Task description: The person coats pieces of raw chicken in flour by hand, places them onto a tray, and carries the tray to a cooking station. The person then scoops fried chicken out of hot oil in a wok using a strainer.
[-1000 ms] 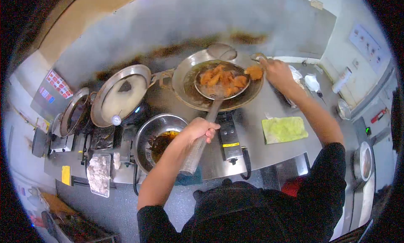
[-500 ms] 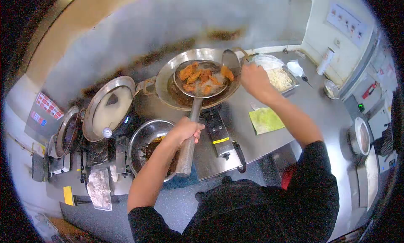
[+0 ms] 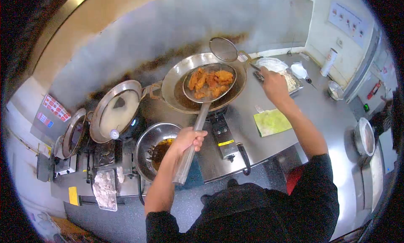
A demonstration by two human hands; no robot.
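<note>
My left hand (image 3: 189, 140) is closed around the long metal handle of a large strainer (image 3: 203, 121). The strainer's round basket sits over a wide wok (image 3: 172, 85) of dark oil and holds several brown fried pieces (image 3: 210, 82) that look like battered chicken. In my right hand (image 3: 275, 85) is the handle of a small mesh skimmer (image 3: 223, 49). Its mesh head is raised above the wok's far rim and carries nothing. Below my left forearm, a steel bowl (image 3: 145, 148) with dark liquid is partly hidden.
Another wok of pale oil (image 3: 120, 110) with a thermometer (image 3: 114, 134) stands left, beside a smaller dark pan (image 3: 72, 133). A green cloth (image 3: 272, 121), a tray of pale crumbs (image 3: 292, 82) and a metal bowl (image 3: 364, 137) are right. A floury tray (image 3: 105, 189) lies lower left.
The skimmer has lifted up and away from the strainer, and the piece near its mesh is now among the others. My right hand has moved right and slightly down. The whole view has shifted slightly.
</note>
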